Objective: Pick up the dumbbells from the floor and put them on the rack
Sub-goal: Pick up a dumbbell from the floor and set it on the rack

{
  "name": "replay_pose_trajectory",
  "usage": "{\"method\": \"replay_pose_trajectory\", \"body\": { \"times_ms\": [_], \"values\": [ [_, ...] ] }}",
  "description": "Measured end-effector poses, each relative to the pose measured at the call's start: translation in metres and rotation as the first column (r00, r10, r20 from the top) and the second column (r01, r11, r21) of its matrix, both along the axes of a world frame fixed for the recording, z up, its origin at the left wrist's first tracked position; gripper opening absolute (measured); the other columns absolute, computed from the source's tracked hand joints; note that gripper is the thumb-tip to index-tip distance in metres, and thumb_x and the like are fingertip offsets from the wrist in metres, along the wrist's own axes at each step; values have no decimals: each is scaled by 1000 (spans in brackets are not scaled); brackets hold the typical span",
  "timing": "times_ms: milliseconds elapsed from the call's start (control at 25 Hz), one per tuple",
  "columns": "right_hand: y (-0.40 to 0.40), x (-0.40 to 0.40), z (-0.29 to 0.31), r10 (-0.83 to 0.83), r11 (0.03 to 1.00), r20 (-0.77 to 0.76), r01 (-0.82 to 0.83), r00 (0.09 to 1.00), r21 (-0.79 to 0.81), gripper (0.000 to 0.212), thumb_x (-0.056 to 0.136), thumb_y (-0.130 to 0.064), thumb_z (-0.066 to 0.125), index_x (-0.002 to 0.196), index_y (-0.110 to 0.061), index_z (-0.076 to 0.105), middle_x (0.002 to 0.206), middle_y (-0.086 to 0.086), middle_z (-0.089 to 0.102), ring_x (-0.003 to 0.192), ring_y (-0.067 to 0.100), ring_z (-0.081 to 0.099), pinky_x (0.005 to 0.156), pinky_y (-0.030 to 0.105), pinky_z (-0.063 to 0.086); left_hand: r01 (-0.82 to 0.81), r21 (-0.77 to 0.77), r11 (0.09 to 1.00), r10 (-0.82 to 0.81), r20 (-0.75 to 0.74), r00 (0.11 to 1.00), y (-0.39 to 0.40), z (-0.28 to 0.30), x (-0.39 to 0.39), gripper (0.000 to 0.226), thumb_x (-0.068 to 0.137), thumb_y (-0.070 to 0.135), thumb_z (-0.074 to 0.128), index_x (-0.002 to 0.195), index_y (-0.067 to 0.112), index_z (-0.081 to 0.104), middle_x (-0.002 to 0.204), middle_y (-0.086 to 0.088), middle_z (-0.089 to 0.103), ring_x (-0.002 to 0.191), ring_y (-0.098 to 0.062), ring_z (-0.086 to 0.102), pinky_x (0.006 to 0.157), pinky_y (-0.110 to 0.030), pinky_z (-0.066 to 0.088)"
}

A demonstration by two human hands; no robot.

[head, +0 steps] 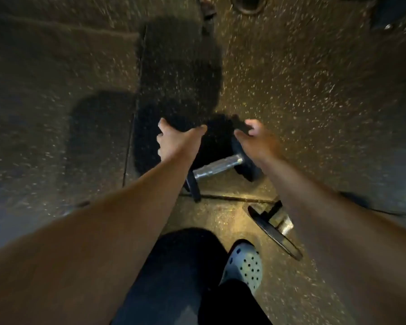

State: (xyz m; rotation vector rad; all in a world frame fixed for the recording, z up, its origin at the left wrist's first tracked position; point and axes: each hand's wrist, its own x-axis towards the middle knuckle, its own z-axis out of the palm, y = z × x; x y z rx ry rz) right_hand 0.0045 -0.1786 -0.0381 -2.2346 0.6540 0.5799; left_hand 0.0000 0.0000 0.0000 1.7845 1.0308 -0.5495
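Both hands empty: left hand [174,139] spread, right hand [256,137] loosely curled above the dumbbell [218,167] on the floor [314,90]. Judged heavy, rigid; grasp the knurled steel handle [217,166] centrally.

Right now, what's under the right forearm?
A second dumbbell lies on the floor: one black plate and part of its metal handle show. The right forearm covers its other end.

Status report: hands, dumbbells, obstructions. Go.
Left hand and right hand open, empty. Near dumbbell on floor beneath them. Second dumbbell beside shoe. No rack visible.
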Motion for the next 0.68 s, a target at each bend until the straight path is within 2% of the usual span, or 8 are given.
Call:
{"method": "replay_pose_trajectory", "body": {
  "times_ms": [120, 240, 320, 360, 440, 520, 600, 680],
  "values": [
    [7, -1, -37, 39, 997, -92, -45, 995, -70, 68, 84, -36, 70, 144, -22, 41, 135, 8, 60, 119, 31, 60, 98, 49, 51, 20, 109, 994, 2, -203, 979, -2, -53, -22, 100, 74, 44, 80, 152, 22, 21, 142, -13, 46, 121, -39, 52, 98, -51, 48],
    [6, 2, -48, 33, 978, -137, -61, 990, -201, 59, 86, -20, 70, 141, -16, 52, 135, 12, 62, 118, 32, 62, 95, 46, 55, -28, 67, 997, 50, -355, 934, -12, -78, -38, 66, 86, 25, 74, 140, 7, 41, 116, -16, 58, 96, -33, 62, 77, -43, 55],
    [3, 3, -43, 56, 972, -125, -83, 991, -220, 54, 91, -20, 68, 142, -16, 53, 139, 11, 60, 122, 30, 61, 99, 43, 53, -26, 76, 997, 49, -318, 947, -13, -82, -38, 37, 91, 17, 64, 124, 2, 58, 86, -10, 56, 70, -24, 57, 62, -37, 52],
    [4, -1, -36, 72, 971, -109, -95, 991, -219, 54, 94, -21, 66, 145, -15, 51, 141, 10, 58, 125, 30, 59, 102, 42, 51, -8, 86, 996, 32, -289, 957, -13, -79, -39, 31, 93, 17, 62, 119, 1, 60, 80, -8, 52, 66, -23, 54, 61, -36, 49],
    [9, -6, -13, 77, 969, -13, -77, 997, -235, 54, 97, -24, 64, 147, -14, 48, 141, 11, 58, 126, 29, 58, 100, 36, 50, 47, 127, 991, -21, -199, 980, -7, -58, -33, 29, 93, 19, 59, 119, 5, 59, 86, -7, 53, 75, -26, 57, 69, -38, 50],
    [16, -3, 24, 52, 964, 101, -24, 993, -265, 52, 97, -26, 64, 145, -12, 49, 134, 11, 62, 119, 28, 61, 84, 28, 49, 77, 176, 981, -62, -89, 994, 2, -20, -18, 27, 94, 20, 58, 119, 9, 59, 95, -8, 55, 90, -31, 61, 77, -40, 52],
    [25, 8, 73, -20, 973, 202, 66, 979, -222, 48, 97, -27, 64, 140, -9, 53, 125, 12, 66, 115, 29, 62, 82, 29, 46, 96, 191, 977, -102, 19, 995, 12, 32, 3, 22, 96, 26, 55, 114, 13, 59, 94, -6, 58, 91, -32, 62, 72, -40, 50],
    [33, 27, 134, -117, 973, 308, 171, 944, -157, 34, 96, -27, 64, 124, -8, 62, 109, 13, 69, 104, 31, 65, 76, 30, 44, 109, 195, 975, -138, 140, 981, 23, 94, 28, 20, 98, 35, 51, 106, 18, 59, 87, -2, 58, 87, -30, 60, 67, -38, 44]
  ]
}}
